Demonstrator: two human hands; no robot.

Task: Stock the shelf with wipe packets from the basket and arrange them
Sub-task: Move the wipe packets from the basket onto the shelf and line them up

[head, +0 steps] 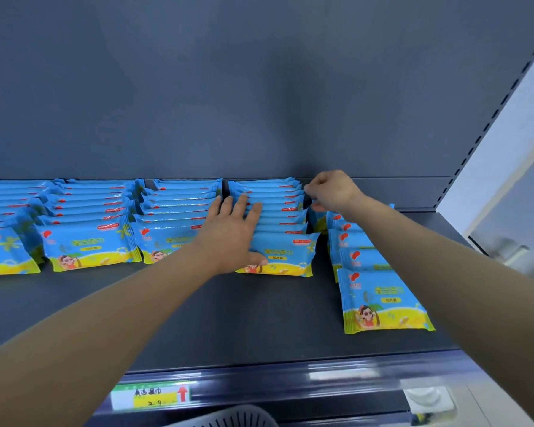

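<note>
Blue and yellow wipe packets stand in several leaning rows on the dark shelf [198, 309]. My left hand [232, 229] lies flat with straight fingers on the fourth row of packets [278, 211], thumb against its front packet [287, 257]. My right hand [332, 191] reaches to the back of the rightmost row [379, 300], fingers curled and pinching the top of a rear packet [316, 215], mostly hidden behind the hand. The basket's pale rim [228, 417] shows at the bottom edge.
The shelf's grey back panel [259, 103] rises behind the rows. A slotted upright [490, 118] bounds the shelf on the right. A yellow price label [154, 396] with a red arrow sits on the front rail. Bare shelf lies in front of the rows.
</note>
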